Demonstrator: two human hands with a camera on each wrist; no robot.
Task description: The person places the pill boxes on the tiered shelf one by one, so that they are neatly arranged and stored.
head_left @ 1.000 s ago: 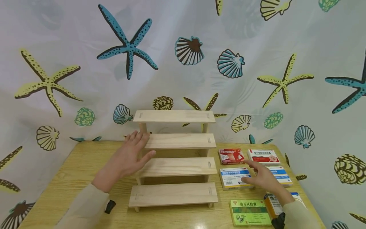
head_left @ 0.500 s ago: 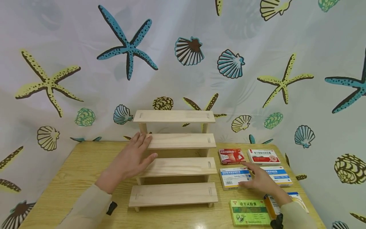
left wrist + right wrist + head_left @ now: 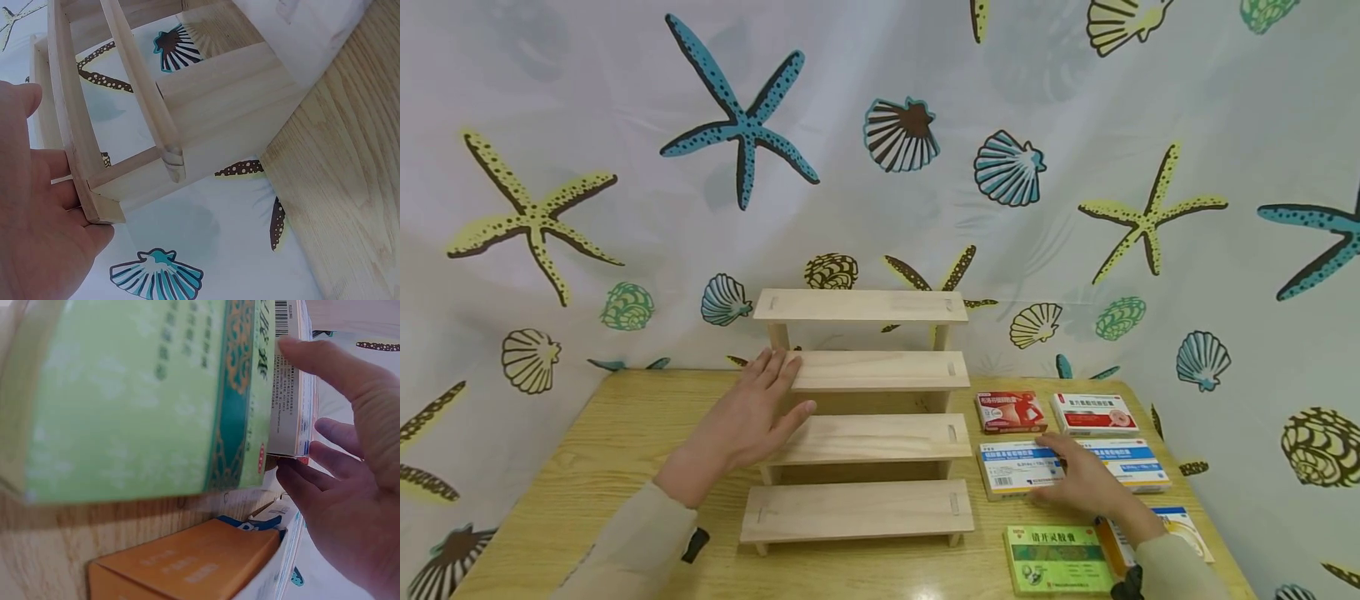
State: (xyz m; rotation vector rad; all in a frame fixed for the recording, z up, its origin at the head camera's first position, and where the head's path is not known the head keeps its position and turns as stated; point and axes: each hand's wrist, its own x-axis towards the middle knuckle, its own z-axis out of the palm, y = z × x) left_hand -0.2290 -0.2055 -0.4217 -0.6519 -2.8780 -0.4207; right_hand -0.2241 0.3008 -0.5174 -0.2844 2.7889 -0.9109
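Note:
A pale wooden stepped rack with several shelves stands mid-table. My left hand rests on the left end of its second shelf from the top, fingers straight and thumb spread. Up close in the left wrist view, the fingers lie against the shelf board. At the right, my right hand grips a blue-and-white medicine box, thumb at its near edge and forefinger at its far edge. The right wrist view has the thumb against the box's printed side; the other fingers are beyond its end.
A red medicine box and a white-and-red one lie behind the right hand. Another blue-and-white box is partly behind it. Nearer are a green box, an orange box and a white one. A patterned curtain hangs behind.
My right hand has lowered and moved slightly nearer, from hovering over the blue-and-white box to gripping its edges. The left hand has slid slightly right along the shelf.

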